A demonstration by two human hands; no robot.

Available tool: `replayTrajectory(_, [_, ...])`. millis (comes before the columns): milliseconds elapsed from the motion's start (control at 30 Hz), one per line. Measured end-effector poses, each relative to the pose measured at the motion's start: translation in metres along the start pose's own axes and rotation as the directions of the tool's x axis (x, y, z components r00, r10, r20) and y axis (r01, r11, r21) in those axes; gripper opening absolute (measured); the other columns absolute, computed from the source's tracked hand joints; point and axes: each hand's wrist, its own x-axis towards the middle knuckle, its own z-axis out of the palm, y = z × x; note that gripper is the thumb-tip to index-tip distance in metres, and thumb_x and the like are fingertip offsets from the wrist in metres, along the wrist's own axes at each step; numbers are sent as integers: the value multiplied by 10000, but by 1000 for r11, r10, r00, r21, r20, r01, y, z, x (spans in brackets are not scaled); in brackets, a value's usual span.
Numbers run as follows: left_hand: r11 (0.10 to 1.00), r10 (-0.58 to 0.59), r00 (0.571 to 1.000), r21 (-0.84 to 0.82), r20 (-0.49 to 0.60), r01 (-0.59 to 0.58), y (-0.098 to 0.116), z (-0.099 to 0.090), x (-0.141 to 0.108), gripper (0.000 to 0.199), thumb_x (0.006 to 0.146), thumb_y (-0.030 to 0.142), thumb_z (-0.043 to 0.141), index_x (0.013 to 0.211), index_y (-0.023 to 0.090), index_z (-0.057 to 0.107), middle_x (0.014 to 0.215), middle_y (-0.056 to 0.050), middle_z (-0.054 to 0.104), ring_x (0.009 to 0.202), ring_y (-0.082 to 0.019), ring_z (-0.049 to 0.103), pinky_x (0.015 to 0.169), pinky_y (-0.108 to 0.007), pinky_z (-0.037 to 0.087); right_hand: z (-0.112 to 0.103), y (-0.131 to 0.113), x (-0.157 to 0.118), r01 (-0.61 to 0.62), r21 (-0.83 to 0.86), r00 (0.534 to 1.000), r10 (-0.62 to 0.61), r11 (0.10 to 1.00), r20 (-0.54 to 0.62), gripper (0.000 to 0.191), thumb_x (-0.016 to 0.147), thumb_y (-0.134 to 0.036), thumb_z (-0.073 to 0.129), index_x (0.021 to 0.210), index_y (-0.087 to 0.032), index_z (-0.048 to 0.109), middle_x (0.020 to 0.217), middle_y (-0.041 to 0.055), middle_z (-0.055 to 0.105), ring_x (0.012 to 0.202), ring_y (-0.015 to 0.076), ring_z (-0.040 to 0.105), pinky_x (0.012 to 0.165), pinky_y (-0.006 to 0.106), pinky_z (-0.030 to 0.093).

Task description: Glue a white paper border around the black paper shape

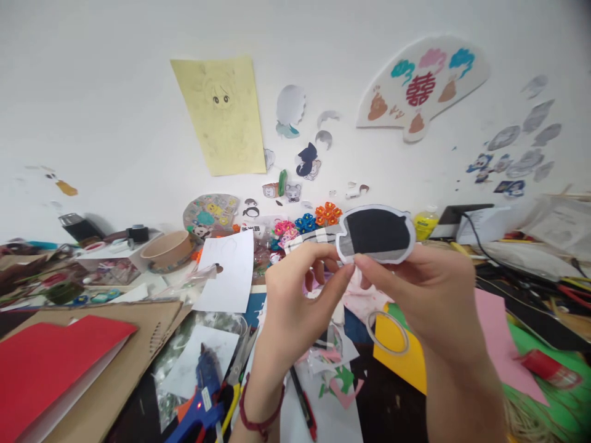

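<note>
Between my two hands, raised above the table, is a small rounded paper cutout (379, 231) with a black middle, a grey lower strip and a white border. My left hand (300, 295) pinches its lower left edge between thumb and fingers. At the bottom edge the thumb of my right hand (429, 295) presses on the front, with the other fingers behind the cutout and partly hidden. Below my hands lie coloured paper scraps (339, 381) and a black-and-red pen (303, 403) on white paper.
A blue glue gun (207, 394) and scissors (242, 357) lie left of my left wrist. Red card (64, 369) rests on cardboard further left. A tape roll (388, 333) sits on yellow paper at right. Paper flowers (305, 224) stand by the wall.
</note>
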Motion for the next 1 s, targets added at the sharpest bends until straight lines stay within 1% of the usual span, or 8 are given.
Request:
replayTrajectory(67, [1000, 5, 1000, -4, -2, -5, 0, -1, 0, 85, 859, 158, 685, 878, 199, 613, 708, 39, 605, 585, -75, 506, 515, -222, 428, -1, 1, 1, 15, -10, 1000, -14, 1000, 18, 185, 748, -150, 738, 583, -213, 683, 552, -47, 634, 532, 101, 575, 506, 205, 489])
replayTrajectory(200, [1000, -20, 1000, -16, 9, 20, 1, -1, 0, 60, 866, 170, 676, 878, 200, 627, 696, 32, 600, 579, -82, 507, 506, -224, 432, -1, 2, 1, 27, -26, 1000, -27, 999, 4, 197, 747, -163, 737, 568, -206, 668, 537, -36, 621, 513, 113, 567, 481, 221, 486])
replayTrajectory(367, [988, -111, 993, -108, 36, 114, 2, -2, 1, 70, 857, 191, 689, 854, 202, 620, 678, 28, 611, 564, -88, 514, 510, -227, 453, -2, 1, 0, 18, -48, 1000, -17, 999, 26, 196, 754, -177, 737, 575, -205, 662, 541, -31, 614, 517, 115, 554, 482, 231, 478])
replayTrajectory(467, [969, -162, 984, -179, 70, 172, 1, -5, 3, 44, 880, 235, 668, 869, 199, 645, 686, 13, 623, 576, -99, 531, 513, -234, 474, -1, 2, 1, 20, -41, 999, -18, 999, 31, 200, 753, -173, 736, 569, -204, 662, 537, -31, 615, 508, 112, 550, 470, 231, 467])
replayTrajectory(600, [951, -184, 981, -242, 58, 193, -2, -11, 4, 160, 943, 309, 590, 874, 200, 684, 704, -14, 660, 582, -106, 562, 478, -226, 465, -3, 4, 3, 47, -32, 996, -44, 998, 76, 213, 745, -166, 740, 551, -203, 659, 520, -37, 622, 480, 107, 558, 443, 220, 453])
replayTrajectory(733, [933, -208, 977, -291, 39, 210, -2, -13, 4, 176, 932, 312, 614, 822, 193, 682, 694, -9, 658, 581, -98, 575, 477, -211, 467, -6, 6, 5, 61, -36, 990, -56, 997, 132, 202, 746, -163, 743, 559, -204, 677, 528, -37, 641, 486, 108, 577, 444, 214, 467])
replayTrajectory(833, [926, -214, 976, -309, 39, 216, -3, -12, 4, 220, 943, 346, 596, 827, 184, 689, 699, -12, 659, 581, -93, 575, 485, -207, 470, -6, 6, 5, 65, -47, 988, -58, 997, 140, 184, 750, -174, 743, 576, -203, 691, 525, -35, 637, 478, 109, 564, 435, 217, 463])
replayTrajectory(1000, [925, -245, 969, -290, 44, 247, -4, -10, 5, 83, 873, 269, 688, 829, 198, 684, 684, 1, 661, 552, -92, 561, 455, -210, 454, -6, 6, 5, 80, -70, 986, -69, 994, 154, 146, 751, -175, 740, 611, -204, 711, 515, -33, 633, 464, 111, 555, 421, 221, 451])
